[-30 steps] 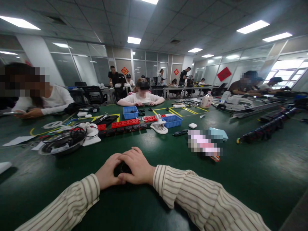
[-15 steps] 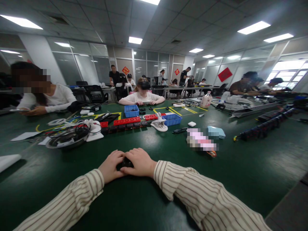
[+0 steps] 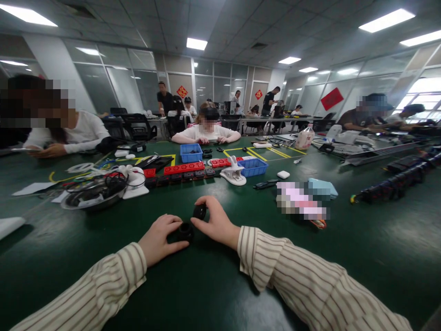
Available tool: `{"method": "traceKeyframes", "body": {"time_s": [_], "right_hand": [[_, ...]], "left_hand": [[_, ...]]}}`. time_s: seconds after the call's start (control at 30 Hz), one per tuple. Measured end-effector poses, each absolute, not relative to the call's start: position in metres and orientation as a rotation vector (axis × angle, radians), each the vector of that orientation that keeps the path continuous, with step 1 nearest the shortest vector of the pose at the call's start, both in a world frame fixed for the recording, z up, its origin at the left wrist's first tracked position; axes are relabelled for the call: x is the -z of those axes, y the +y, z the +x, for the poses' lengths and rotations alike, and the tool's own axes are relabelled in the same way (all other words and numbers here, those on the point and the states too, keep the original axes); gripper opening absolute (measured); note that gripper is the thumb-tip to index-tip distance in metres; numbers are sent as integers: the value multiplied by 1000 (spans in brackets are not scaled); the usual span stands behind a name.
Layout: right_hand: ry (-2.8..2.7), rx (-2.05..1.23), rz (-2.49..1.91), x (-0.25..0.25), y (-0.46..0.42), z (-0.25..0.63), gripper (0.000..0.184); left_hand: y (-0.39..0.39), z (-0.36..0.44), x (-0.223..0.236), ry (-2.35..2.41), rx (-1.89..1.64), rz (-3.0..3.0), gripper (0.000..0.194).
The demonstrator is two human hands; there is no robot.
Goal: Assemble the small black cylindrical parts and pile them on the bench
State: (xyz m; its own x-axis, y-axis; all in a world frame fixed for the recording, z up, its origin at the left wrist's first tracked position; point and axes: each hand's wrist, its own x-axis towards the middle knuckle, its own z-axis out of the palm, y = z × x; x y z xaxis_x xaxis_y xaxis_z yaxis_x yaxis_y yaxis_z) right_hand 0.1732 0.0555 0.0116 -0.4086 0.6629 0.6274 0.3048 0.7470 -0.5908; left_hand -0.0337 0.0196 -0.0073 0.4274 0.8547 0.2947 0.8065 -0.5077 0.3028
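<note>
My right hand (image 3: 217, 220) pinches a small round black piece (image 3: 199, 211), lid-like in shape, between thumb and fingers, a little above the table. To its left, a black cylindrical part with a round opening on top (image 3: 185, 231) stands on the green tabletop (image 3: 193, 294). The thumb and fingertips of my left hand (image 3: 161, 239) curl around that part from the left and appear to touch it. A small gap separates the two black pieces. Both forearms are in striped sleeves.
Ahead lie a red-and-black power strip row (image 3: 184, 168), two blue bins (image 3: 191, 153), a white clamp stand (image 3: 234, 172) and a metal bowl of cables (image 3: 93, 197). A light-blue case (image 3: 323, 188) is at the right. Other people sit around the table, one (image 3: 206, 131) directly opposite.
My hands were together over the black object. Now my right hand has lifted the round black piece off, up and to the right, exposing the opening of the part by my left hand.
</note>
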Motion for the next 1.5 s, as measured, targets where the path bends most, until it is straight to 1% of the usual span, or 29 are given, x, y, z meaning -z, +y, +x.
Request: {"method": "traceKeyframes", "body": {"time_s": [0.1,0.17,0.23,0.33,0.43,0.5,0.53,0.57,0.67,0.7,0.8,0.9,1.0,1.07,1.17,1.27,1.33,1.5], "right_hand": [[-1912,-553,-801,-6,65,182,31],[-1873,-547,-819,-3,70,188,28],[-1897,-529,-900,2,74,192,29],[-1980,-539,-1068,10,78,195,44],[-2025,-561,-1120,12,78,198,63],[-2054,-484,-1134,7,74,199,68],[-2067,-409,-1118,3,70,199,66],[-2082,-325,-1072,-2,66,197,60],[-2172,-178,-827,-13,47,179,36],[-2227,-181,-768,-15,40,169,33],[-2446,-199,-740,-12,21,139,33],[-2571,-261,-723,-11,2,135,32],[-2609,-385,-611,-17,-26,171,30],[-2596,-497,-610,-21,-51,212,33],[-2517,-558,-850,-18,-82,281,36],[-2324,-394,-1273,-9,-87,343,35],[-2213,-292,-1468,-6,-76,373,36],[-2199,20,-1678,-17,-34,400,38]], "left_hand": [[21,-35,10,1585,-626,2501,42],[22,-35,12,1614,-616,2472,44],[22,-36,13,1631,-604,2466,50],[21,-37,14,1659,-604,2458,64],[21,-38,15,1651,-626,2428,69],[21,-40,16,1625,-656,2416,71],[22,-41,17,1611,-680,2412,72],[22,-41,18,1601,-709,2406,73],[25,-43,22,1562,-828,2383,76],[27,-44,23,1550,-876,2367,77],[29,-45,25,1540,-998,2283,80],[29,-44,24,1548,-1044,2227,86],[26,-43,22,1522,-1021,2251,91],[25,-42,22,1511,-982,2266,90],[25,-43,23,1518,-945,2251,83],[27,-44,25,1516,-930,2230,81],[28,-44,25,1519,-915,2224,80],[27,-43,22,1539,-872,2216,79]]}}
